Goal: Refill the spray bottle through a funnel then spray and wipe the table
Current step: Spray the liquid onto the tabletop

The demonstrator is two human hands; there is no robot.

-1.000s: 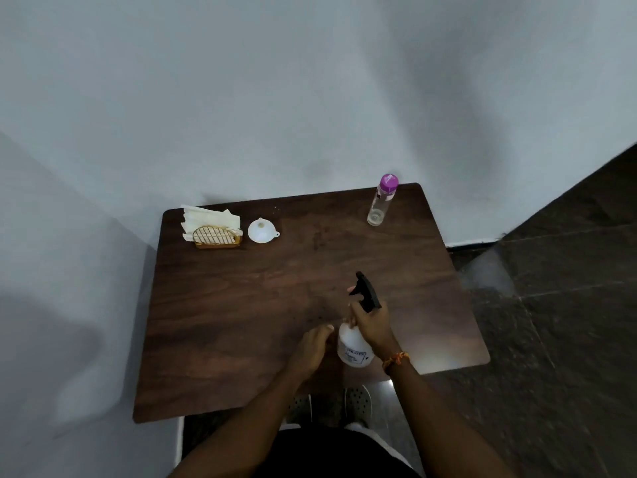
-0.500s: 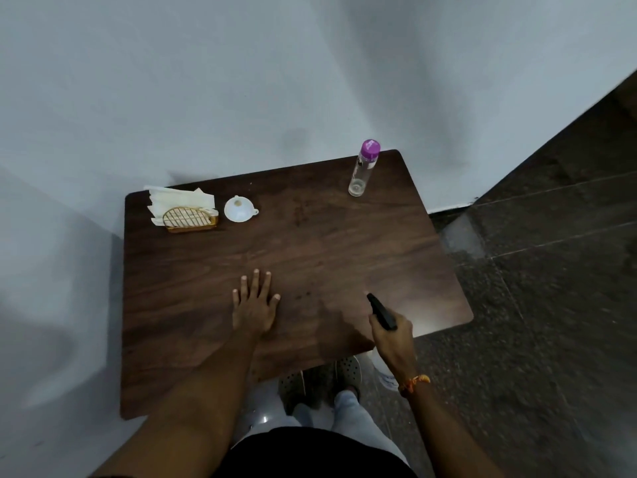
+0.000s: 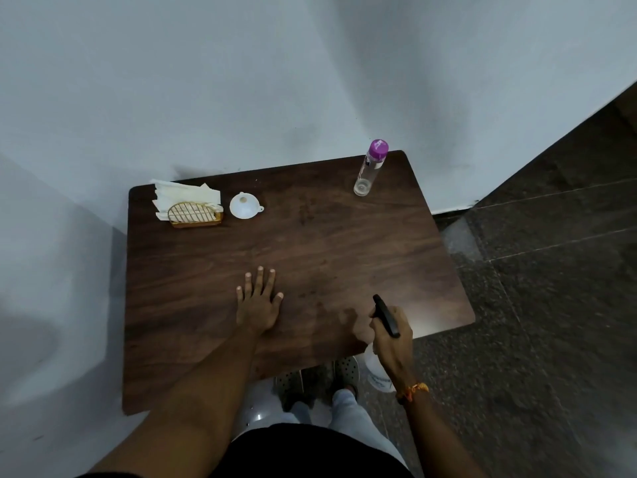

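The right hand point(image 3: 391, 334) is wrapped around the neck of the spray bottle point(image 3: 377, 372), held at the near edge of the table point(image 3: 344, 243), black nozzle toward the wood; the left hand point(image 3: 258, 301) lies flat, fingers spread, holding nothing. Spraying looks next, and whether the bottle was refilled cannot be told. The funnel point(image 3: 244, 205), napkin holder point(image 3: 193, 211) and purple-capped bottle point(image 3: 370, 167) stand at the far edge, leaving the middle free.

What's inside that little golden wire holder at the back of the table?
The wire holder holds a stack of white paper napkins, which stick out above and to the left of it. The holder's grid front covers their lower parts, so how many there are cannot be seen.
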